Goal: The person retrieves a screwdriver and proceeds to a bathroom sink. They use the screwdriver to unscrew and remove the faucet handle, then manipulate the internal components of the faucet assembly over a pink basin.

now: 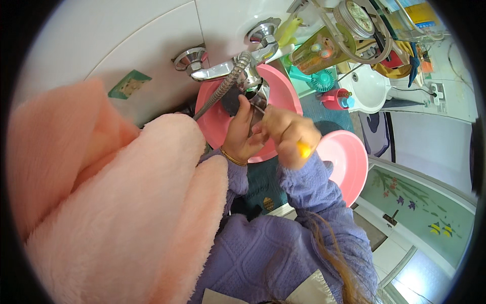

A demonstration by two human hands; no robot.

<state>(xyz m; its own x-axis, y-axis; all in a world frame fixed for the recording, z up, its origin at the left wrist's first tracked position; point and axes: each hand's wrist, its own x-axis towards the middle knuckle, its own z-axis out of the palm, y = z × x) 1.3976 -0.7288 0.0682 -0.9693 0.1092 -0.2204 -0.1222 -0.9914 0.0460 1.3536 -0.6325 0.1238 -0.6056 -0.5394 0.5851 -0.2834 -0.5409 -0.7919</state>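
Here, the right hand (291, 133) clenches a yellow-handled tool (304, 150), probably light and stiff, best held by its handle, near the metal tap (250, 77) above the left pink basin (286, 83); the left hand's (240, 136) grip cannot be told.

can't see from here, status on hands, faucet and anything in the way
Right hand closed on yellow-ended tool. Left hand at faucet, contact unclear. Metal hose close beside left hand; pink basin below.
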